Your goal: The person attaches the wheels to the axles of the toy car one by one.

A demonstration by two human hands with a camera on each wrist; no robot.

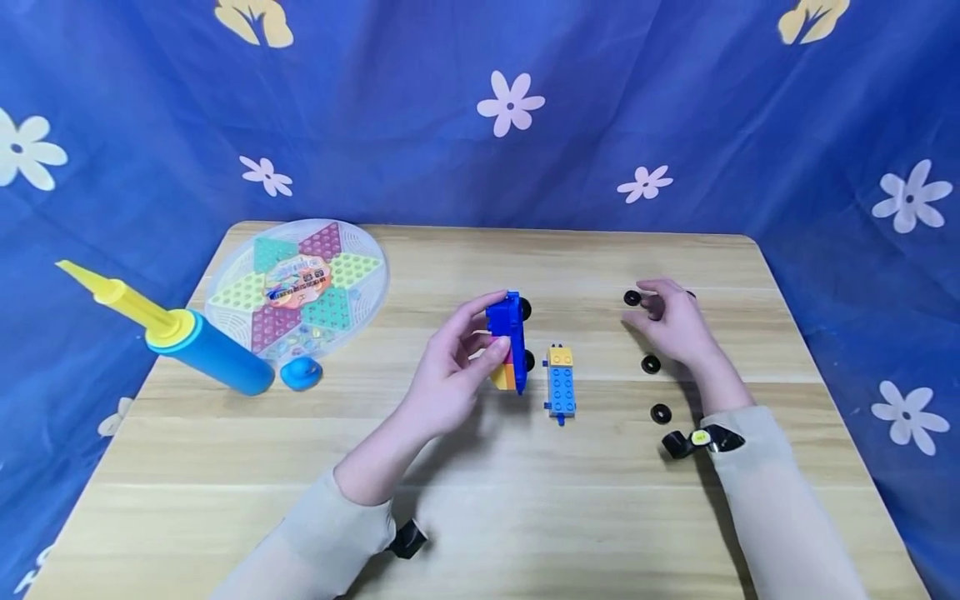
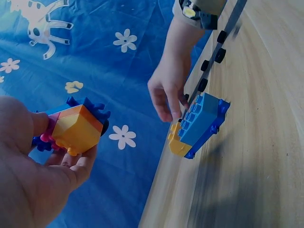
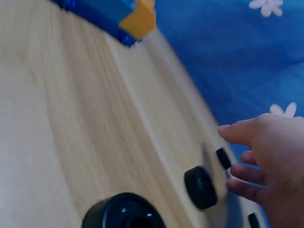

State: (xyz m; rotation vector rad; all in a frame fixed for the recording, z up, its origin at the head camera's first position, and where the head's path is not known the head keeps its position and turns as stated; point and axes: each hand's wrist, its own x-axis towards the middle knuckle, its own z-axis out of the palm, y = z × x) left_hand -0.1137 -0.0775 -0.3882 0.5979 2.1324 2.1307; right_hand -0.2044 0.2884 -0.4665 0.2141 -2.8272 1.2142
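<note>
A blue cloth [image 1: 570,167] with pale flowers hung behind and around a wood-grain table [image 1: 570,517]. On the table's far left corner lay a round, clear game board [image 1: 371,275] with a coloured star pattern. A blue and yellow pump [image 1: 225,354] lay near it at a slant, its yellow nozzle pointing past the table's left edge.

The left hand [image 1: 450,379] held a block vehicle [image 1: 514,333] up near the middle of the table, the grip closed firmly about it: thumb on the near side, fingers wrapped behind. The vehicle was tipped on its side, with its blue base and two black wheels facing right and its pink, orange and yellow blocks facing left. The right hand [image 1: 678,329] was low over the far right part of the table, thumb and fingers slightly bent and moderately parted; whether a fingertip touched anything I cannot tell.

Between the hands, nearer the left, a studded chassis [image 1: 561,387] sat on the table, light blue with a yellow block at its far end. A small blue toy [image 1: 302,373] lay just beside the pump's base. Smallest were the loose black wheels [image 1: 651,364] around and below the right hand, one just beyond its fingertips and another partly hidden behind it.
</note>
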